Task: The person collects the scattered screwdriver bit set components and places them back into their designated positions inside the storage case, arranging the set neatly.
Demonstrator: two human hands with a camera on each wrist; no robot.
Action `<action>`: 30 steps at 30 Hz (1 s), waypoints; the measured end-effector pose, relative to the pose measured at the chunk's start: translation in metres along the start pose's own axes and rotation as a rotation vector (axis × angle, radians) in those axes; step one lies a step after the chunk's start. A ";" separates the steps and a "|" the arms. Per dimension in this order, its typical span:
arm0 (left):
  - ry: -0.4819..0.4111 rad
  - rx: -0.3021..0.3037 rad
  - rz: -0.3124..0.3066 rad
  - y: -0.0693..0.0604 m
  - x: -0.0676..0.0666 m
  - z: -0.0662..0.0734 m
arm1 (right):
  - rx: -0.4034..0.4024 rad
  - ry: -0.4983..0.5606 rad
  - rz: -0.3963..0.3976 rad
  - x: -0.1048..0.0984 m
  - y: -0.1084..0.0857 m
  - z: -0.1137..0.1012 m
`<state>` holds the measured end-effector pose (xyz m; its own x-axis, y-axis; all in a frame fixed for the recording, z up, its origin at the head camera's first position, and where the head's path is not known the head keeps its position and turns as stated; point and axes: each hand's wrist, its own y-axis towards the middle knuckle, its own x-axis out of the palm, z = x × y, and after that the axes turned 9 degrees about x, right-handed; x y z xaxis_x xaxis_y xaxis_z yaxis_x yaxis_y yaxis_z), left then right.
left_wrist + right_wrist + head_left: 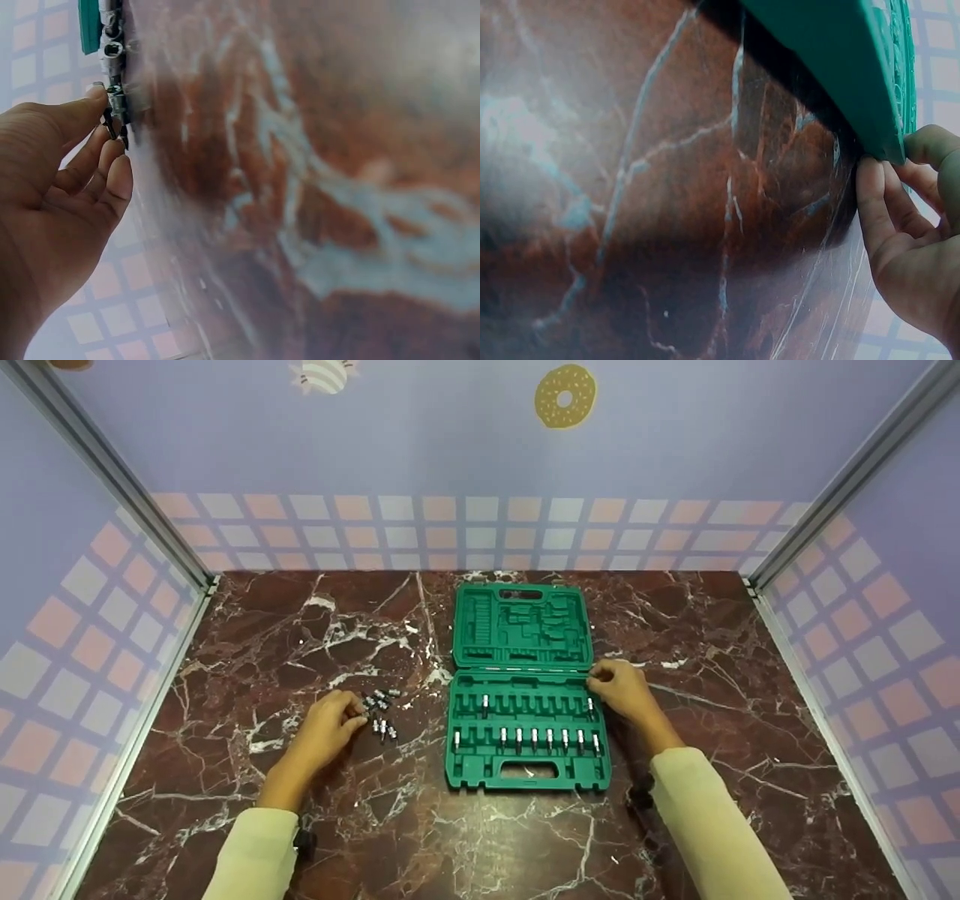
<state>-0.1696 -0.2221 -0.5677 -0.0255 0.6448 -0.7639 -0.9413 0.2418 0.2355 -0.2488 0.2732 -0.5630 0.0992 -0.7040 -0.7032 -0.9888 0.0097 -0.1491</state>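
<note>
An open green case (469, 761) lies on the marbled table, its lid folded back. Silver bit sockets (550, 737) stand in its lower row, with two more in the row above. The right hand (630, 694) holds the case's right edge near the hinge; in the right wrist view its thumb and fingers (919, 240) pinch the green corner. Left of the case, the left hand (328, 727) is at a small pile of loose bit sockets (381, 701). In the left wrist view, the left thumb and fingers (79, 161) are around the dark tip of one socket (116, 101).
The case lid (525, 626) with moulded recesses lies toward the back wall (480, 442). Side walls with metal edge strips stand left and right of the marbled table (375, 840).
</note>
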 end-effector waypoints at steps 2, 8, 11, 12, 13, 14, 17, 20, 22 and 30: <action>-0.001 0.002 0.001 0.001 -0.001 0.002 | 0.002 0.008 0.000 0.001 0.000 0.001; -0.008 -0.011 0.001 0.002 -0.003 0.009 | 0.003 0.034 -0.001 0.002 0.000 0.002; -0.023 -0.018 -0.003 0.003 -0.003 0.013 | 0.002 0.028 -0.003 0.002 0.000 0.002; -0.028 -0.017 -0.001 0.004 -0.003 0.015 | 0.005 0.024 -0.003 0.001 0.000 0.002; -0.032 -0.013 0.001 0.005 -0.003 0.016 | 0.004 0.020 -0.003 0.001 0.000 0.002; -0.035 -0.006 0.004 0.006 -0.003 0.018 | 0.004 0.017 -0.004 0.001 0.000 0.002; -0.033 0.009 0.013 0.007 -0.004 0.023 | 0.002 0.009 -0.005 0.000 0.001 0.001; -0.028 0.009 0.017 0.008 -0.004 0.027 | -0.010 0.002 -0.002 0.000 0.002 0.000; -0.031 0.012 0.023 0.009 -0.003 0.031 | -0.018 -0.004 0.004 -0.001 0.002 -0.001; -0.106 0.057 0.018 0.015 0.001 0.046 | -0.026 -0.012 0.019 0.000 0.002 0.001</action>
<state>-0.1681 -0.1843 -0.5374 -0.0040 0.7220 -0.6918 -0.9204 0.2678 0.2848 -0.2506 0.2739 -0.5639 0.0817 -0.6952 -0.7141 -0.9930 0.0043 -0.1178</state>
